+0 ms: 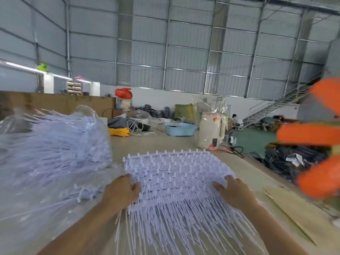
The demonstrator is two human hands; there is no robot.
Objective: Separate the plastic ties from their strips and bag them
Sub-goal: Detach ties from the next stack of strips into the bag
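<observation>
A thick stack of white plastic tie strips lies on the table in front of me, heads at the far side, thin tails fanning toward me. My left hand grips the stack's left edge, thumb on top. My right hand grips the right edge, fingers curled over it. To the left, a large clear plastic bag bulges with loose white ties. A few loose ties lie between the bag and the stack.
A cream appliance in clear wrap, a blue basket and a yellow coiled cord stand at the table's far end. Another person's orange-gloved hand reaches in at the right. Cardboard strips lie right.
</observation>
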